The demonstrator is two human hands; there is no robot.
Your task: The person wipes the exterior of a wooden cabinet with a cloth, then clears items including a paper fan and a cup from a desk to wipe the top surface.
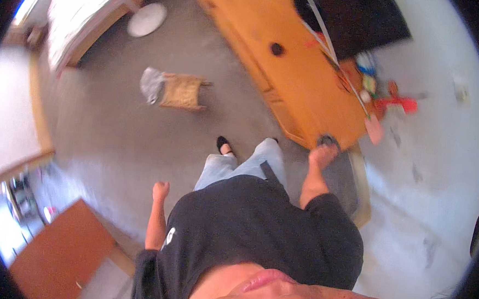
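My right hand (323, 155) is at the near end of an orange wooden cabinet (309, 84). Its fingers are around a dark round object (328, 141), too blurred to name more exactly. Down at my left side, over the bare floor, hangs my left hand (161, 190). Its fingers are curled in, and nothing shows in them. On the cabinet's top are a small dark round spot or item (277, 49) and a black flat-screen panel (354, 23). A pale strip (325, 31) runs across in front of that panel.
A low stool with a woven seat (181, 91) and grey cloth stands on the floor ahead. Beyond it lies a white round thing (147, 19) by a bed-like frame (94, 29). Red and pink items (398, 104) crowd the cabinet's wall side. A brown door (62, 249) is behind left.
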